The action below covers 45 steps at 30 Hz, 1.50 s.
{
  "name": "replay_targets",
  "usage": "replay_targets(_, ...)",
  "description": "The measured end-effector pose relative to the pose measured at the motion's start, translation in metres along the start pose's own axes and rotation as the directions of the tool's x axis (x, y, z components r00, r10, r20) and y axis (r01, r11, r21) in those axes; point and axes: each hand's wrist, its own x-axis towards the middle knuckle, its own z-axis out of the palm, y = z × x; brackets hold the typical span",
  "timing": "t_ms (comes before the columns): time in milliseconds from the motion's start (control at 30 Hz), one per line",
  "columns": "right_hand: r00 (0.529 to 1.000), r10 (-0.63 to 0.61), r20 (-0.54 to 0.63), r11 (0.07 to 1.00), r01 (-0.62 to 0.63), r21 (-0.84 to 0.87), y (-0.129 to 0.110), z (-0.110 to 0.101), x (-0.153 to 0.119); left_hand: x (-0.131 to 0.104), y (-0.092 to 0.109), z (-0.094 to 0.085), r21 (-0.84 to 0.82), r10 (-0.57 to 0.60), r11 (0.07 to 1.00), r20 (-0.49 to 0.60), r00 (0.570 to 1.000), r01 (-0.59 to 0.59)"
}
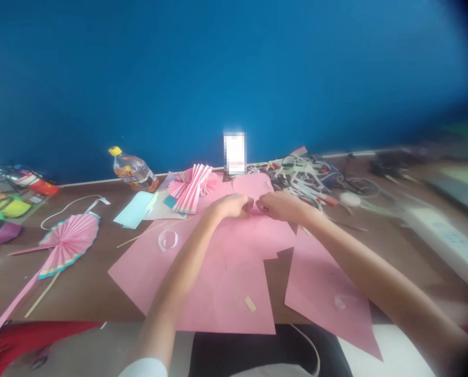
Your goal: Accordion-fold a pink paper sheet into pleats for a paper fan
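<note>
Both hands (236,206) (276,203) — on pink paper (253,185)

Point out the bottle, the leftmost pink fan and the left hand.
Bottle (134,170): head view, on its body.
Leftmost pink fan (73,238): head view, on its pleats.
Left hand (237,204): head view, mid-hand.

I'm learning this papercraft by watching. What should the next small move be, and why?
Probably slide the left hand and right hand apart along the near edge of the round-cornered pink paper, pressing a crease: both seem to pinch it there, close together, and the pink fan at far left is pleated. Any fold is hard to see.
</note>
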Motion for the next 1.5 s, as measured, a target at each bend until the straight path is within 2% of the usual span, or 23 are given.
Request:
replay_targets(167,0.992,-0.018,0.126,0.995,0.006,0.096,0.0,-0.009,-0.004,0.004,0.0,0.007,-0.019,-0.005,1.0,0.078,0.997,0.006)
replay_targets(367,0.988,-0.089,0.124,0.985,0.068,0.161,0.007,-0.005,-0.002,0.006,-0.007,0.008,-0.07,0.007,0.998,0.093,0.996,0.0)
replay_targets(567,0.987,-0.087,0.135,0.974,0.055,0.221,0.016,0.007,0.002,0.011,-0.014,0.01,-0.089,0.047,0.995,0.09,0.995,-0.039)
replay_targets(833,0.986,-0.013,0.169,0.97,-0.028,0.243,0.024,0.013,0.007,0.01,-0.016,0.009,-0.141,-0.009,0.99,0.127,0.992,0.027)
replay_targets(1100,0.983,-0.038,0.179,0.962,-0.012,0.272,0.025,0.012,0.008,0.007,-0.013,0.006,-0.134,-0.069,0.987,0.167,0.983,0.092)
replay_targets(1367,0.975,0.087,0.206,0.973,-0.128,0.192,0.026,0.008,0.006,0.011,-0.015,0.01,-0.052,-0.179,0.981,0.129,0.975,0.187)
replay_targets(1500,0.978,0.087,0.192,0.97,-0.127,0.206,0.031,0.01,0.007,0.014,-0.019,0.013,0.014,-0.253,0.967,0.099,0.962,0.253)
